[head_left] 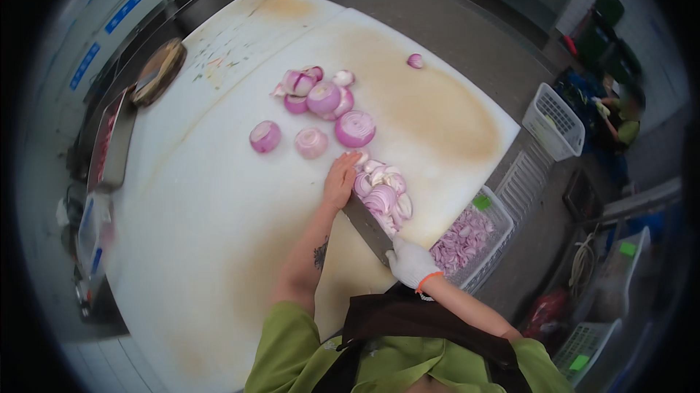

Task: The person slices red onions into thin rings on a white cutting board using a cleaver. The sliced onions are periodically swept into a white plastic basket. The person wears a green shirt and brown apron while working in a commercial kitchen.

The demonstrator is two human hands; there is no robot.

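Observation:
My right hand [412,263], in a white knit glove with an orange band at the wrist, is closed round the handle end of a cleaver [367,229]. The broad dark blade stands along the left side of a heap of sliced red onion [384,192]. At the blade's far end lies my bare left hand [340,180], fingers stretched out and touching the onion there. Whether it also presses on the blade is hard to see. Beyond it sit several peeled red onions [324,98], with a cut one [355,129] nearest the hand.
A white basket of chopped onion [463,241] stands below the table's right edge. One small onion piece [415,61] lies far right on the white table [219,218]. Round wooden boards [160,72] and a metal tray [113,141] line the left edge. Another person [623,119] crouches beyond a white crate [554,122].

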